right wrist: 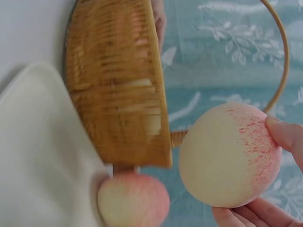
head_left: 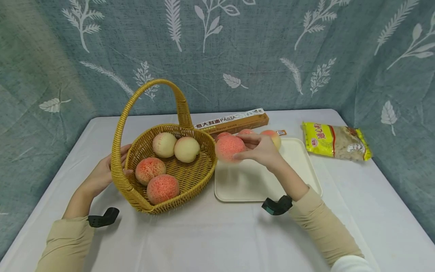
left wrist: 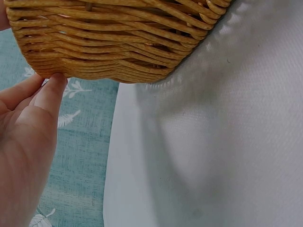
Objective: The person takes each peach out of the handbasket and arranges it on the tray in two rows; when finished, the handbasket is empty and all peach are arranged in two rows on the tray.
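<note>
My right hand (head_left: pixel 261 151) holds a pinkish-red peach (head_left: pixel 227 148) between thumb and fingers, raised over the left part of the cream tray (head_left: pixel 268 187). The right wrist view shows the same peach (right wrist: pixel 222 156) with a pale side. At the left, my left hand (head_left: pixel 100 175) grips the rim of the wicker basket (head_left: pixel 188 175) beside the base of its tall handle. Thumb and fingertips meet the woven edge in the left wrist view. Inside the basket lie two pale peaches, one of them a cream peach (head_left: pixel 187 149), and two red ones, including a red peach (head_left: pixel 163 189).
More peaches sit along the tray's far edge, among them an orange-pink peach (head_left: pixel 273 138); my right hand partly hides them. Behind stands a pasta box (head_left: pixel 234 122). To the right of the tray lies a yellow bag (head_left: pixel 336 141) on the white table (head_left: pixel 210 241).
</note>
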Tool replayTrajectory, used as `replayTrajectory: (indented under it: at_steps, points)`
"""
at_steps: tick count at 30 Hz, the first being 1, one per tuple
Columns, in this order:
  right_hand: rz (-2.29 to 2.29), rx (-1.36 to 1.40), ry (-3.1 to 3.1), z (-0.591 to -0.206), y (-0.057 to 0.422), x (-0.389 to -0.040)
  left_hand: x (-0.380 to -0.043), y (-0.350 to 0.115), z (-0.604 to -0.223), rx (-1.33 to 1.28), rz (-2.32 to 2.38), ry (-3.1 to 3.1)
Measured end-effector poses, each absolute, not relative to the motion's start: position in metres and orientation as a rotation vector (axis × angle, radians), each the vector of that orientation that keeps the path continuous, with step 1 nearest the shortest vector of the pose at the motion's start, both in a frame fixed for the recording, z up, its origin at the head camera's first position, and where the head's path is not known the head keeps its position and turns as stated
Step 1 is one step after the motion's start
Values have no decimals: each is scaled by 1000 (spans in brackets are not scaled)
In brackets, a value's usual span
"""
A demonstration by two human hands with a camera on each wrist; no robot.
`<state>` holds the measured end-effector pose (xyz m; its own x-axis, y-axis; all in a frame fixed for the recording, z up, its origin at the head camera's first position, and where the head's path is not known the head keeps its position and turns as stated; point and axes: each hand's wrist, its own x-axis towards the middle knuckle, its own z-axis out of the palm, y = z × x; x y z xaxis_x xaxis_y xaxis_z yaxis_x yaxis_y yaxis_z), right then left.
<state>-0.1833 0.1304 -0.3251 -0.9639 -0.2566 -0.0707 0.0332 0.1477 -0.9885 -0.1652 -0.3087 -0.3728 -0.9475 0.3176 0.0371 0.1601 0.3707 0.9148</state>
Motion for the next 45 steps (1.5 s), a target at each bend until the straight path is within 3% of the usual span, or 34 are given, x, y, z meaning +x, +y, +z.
replayTrajectory:
  at_steps: [45]
  points:
    - [-1770,501,2454,-341,268,-182,-172,-312,-373,461,1633,2466]
